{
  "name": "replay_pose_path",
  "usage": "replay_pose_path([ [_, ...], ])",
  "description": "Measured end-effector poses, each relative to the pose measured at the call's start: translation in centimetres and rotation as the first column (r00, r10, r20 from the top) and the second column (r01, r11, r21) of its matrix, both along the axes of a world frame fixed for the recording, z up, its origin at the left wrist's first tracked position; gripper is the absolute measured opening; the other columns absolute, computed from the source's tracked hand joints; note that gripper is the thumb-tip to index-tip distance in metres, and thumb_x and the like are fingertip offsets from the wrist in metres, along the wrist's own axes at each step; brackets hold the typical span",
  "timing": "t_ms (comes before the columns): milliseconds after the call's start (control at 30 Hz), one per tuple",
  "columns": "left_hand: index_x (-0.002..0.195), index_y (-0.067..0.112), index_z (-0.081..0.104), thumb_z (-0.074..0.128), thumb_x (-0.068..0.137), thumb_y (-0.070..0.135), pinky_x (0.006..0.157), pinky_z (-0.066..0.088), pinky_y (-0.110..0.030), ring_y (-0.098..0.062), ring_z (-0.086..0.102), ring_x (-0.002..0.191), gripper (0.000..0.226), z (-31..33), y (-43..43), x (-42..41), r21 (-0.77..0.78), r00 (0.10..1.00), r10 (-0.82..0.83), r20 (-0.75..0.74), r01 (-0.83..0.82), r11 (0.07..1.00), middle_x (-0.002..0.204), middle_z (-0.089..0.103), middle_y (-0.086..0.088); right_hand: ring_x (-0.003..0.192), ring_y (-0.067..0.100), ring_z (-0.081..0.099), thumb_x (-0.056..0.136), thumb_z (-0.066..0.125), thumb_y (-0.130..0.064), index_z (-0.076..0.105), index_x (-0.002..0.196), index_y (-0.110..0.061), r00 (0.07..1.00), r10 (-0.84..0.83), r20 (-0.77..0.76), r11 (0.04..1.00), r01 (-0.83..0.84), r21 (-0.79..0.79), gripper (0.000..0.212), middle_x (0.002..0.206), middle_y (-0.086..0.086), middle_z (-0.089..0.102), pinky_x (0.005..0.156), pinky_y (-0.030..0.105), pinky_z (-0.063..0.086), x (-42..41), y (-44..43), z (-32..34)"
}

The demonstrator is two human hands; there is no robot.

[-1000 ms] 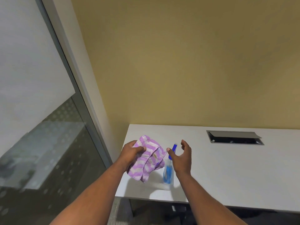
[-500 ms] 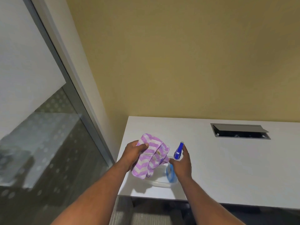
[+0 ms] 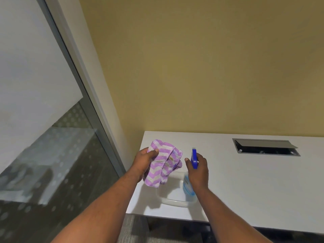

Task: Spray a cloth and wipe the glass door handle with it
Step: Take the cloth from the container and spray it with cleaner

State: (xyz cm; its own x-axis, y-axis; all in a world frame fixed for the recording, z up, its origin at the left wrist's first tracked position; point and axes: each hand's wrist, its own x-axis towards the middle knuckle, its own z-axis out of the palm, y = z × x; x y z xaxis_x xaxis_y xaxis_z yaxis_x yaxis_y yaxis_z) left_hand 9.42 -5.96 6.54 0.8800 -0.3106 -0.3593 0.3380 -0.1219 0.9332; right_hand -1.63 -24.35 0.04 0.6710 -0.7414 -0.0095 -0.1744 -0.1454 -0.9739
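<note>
glass, partly frosted, fills the tall door panel point(image 3: 40, 106) at left beside an ochre wall point(image 3: 201, 67); no door handle is in view. white laminate desk point(image 3: 254, 186) with a recessed grey cable hatch point(image 3: 265, 147) carries a clear shallow plastic tray point(image 3: 172, 201) near its front edge. left hand point(image 3: 144, 163) is closed on a bunched purple-and-white chevron cloth point(image 3: 164, 165), thumb pressed on top, holding it above the tray. right hand point(image 3: 198, 171) is wrapped around the neck of a clear spray bottle with blue liquid and a blue trigger head point(image 3: 190, 176), whose base appears to sit in the tray. step in hand, as judged: taking up the bottle, before spraying. next move calls for lifting the bottle, aiming the nozzle at the cloth, and squeezing the trigger.
</note>
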Motion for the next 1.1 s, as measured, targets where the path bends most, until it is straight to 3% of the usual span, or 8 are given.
replay_pose_path([
  [133,0.098,0.012,0.073,0.068,0.098,0.019,0.071,0.059,-0.036,-0.026,0.074,0.071,0.009,3.8,-0.8,-0.1,-0.097,0.995,0.083,0.051,-0.078,0.992,0.083,0.08,-0.008,0.086,0.006,0.059,0.095,0.071,-0.028,0.058,0.101,-0.03,0.991,0.058,0.123,0.981,-0.033,-0.193,0.015,0.108,-0.007,0.052,0.069,0.021,0.043,-0.7,0.3,4.6],
  [267,0.109,0.011,0.072,0.062,0.102,0.019,0.086,0.06,-0.05,-0.034,0.075,0.089,0.015,8.5,-2.0,-0.9,-0.256,0.987,0.118,0.108,-0.087,0.963,0.104,0.079,-0.018,0.07,0.013,0.055,0.086,0.062,-0.039,0.051,0.083,-0.031,0.965,0.182,0.186,0.905,-0.09,-0.415,0.014,0.085,-0.009,0.053,0.06,0.03,0.044,-2.1,1.4,11.4],
  [367,0.117,0.007,0.07,0.059,0.103,0.015,0.081,0.061,-0.044,-0.034,0.073,0.091,0.019,11.9,-3.0,-1.8,-0.36,0.977,0.152,0.149,-0.089,0.929,0.11,0.076,-0.021,0.06,0.016,0.05,0.077,0.06,-0.039,0.046,0.074,-0.032,0.942,0.27,0.2,0.84,-0.129,-0.526,0.016,0.07,-0.006,0.051,0.054,0.03,0.041,-3.4,2.6,16.9],
  [467,0.121,0.005,0.068,0.058,0.104,0.012,0.073,0.061,-0.036,-0.032,0.072,0.088,0.022,14.9,-3.6,-2.6,-0.426,0.964,0.176,0.201,-0.076,0.901,0.108,0.075,-0.021,0.053,0.014,0.044,0.074,0.06,-0.039,0.044,0.066,-0.033,0.921,0.318,0.224,0.83,-0.157,-0.535,0.019,0.059,-0.007,0.049,0.049,0.025,0.035,-4.8,3.8,21.7],
  [667,0.113,0.007,0.071,0.057,0.103,0.009,0.067,0.061,-0.031,-0.026,0.074,0.078,0.017,19.7,-4.5,-5.0,-0.517,0.941,0.216,0.261,-0.053,0.854,0.096,0.078,-0.014,0.056,0.017,0.048,0.078,0.054,-0.046,0.048,0.071,-0.02,0.925,0.304,0.227,0.77,-0.098,-0.63,0.027,0.058,-0.005,0.048,0.052,0.031,0.04,-8.3,4.9,27.4],
  [767,0.11,0.009,0.072,0.058,0.103,0.011,0.073,0.06,-0.033,-0.026,0.074,0.079,0.016,21.2,-4.7,-6.2,-0.525,0.93,0.225,0.291,-0.042,0.85,0.098,0.078,-0.015,0.057,0.02,0.05,0.079,0.047,-0.05,0.047,0.069,-0.022,0.926,0.288,0.245,0.729,-0.046,-0.683,0.03,0.059,-0.007,0.049,0.053,0.031,0.039,-9.9,5.1,28.9],
  [933,0.104,0.013,0.073,0.059,0.103,0.012,0.059,0.059,-0.028,-0.021,0.076,0.072,0.013,22.6,-4.5,-7.8,-0.532,0.922,0.246,0.3,-0.052,0.845,0.089,0.08,-0.009,0.049,0.008,0.046,0.081,0.045,-0.05,0.038,0.062,-0.028,0.931,0.257,0.258,0.735,-0.015,-0.678,0.03,0.055,-0.006,0.048,0.046,0.023,0.026,-11.5,4.9,30.1],
  [1100,0.11,0.014,0.072,0.06,0.102,0.016,0.064,0.061,-0.033,-0.026,0.077,0.08,0.014,23.5,-4.0,-8.5,-0.53,0.913,0.254,0.32,-0.05,0.847,0.098,0.08,-0.013,0.049,0.004,0.045,0.083,0.044,-0.053,0.048,0.072,-0.026,0.941,0.174,0.291,0.753,0.063,-0.655,0.029,0.059,-0.008,0.052,0.046,0.02,0.025,-12.3,4.4,30.0],
])
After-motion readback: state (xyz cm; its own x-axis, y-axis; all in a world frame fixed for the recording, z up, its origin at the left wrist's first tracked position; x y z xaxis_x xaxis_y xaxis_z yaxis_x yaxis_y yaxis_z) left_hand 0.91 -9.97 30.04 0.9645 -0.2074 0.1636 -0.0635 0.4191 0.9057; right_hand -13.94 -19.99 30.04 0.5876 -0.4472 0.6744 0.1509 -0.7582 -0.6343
